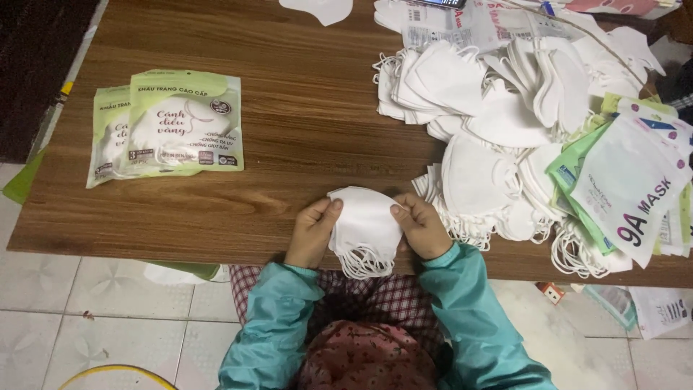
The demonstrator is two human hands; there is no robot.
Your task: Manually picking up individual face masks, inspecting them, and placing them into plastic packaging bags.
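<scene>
Both my hands hold a small stack of folded white face masks (pixel 364 227) at the near edge of the wooden table (pixel 303 108). My left hand (pixel 312 232) grips the stack's left side, thumb on top. On the right side, my right hand (pixel 420 225) pinches it the same way. Elastic ear loops hang below the stack. My sleeves are teal.
A big heap of loose white masks (pixel 498 108) covers the table's right half, with flat printed pouches (pixel 628 180) on its right. Two green sealed mask packs (pixel 170 126) lie at the left. One mask (pixel 321 9) rests at the far edge. Tiled floor lies below.
</scene>
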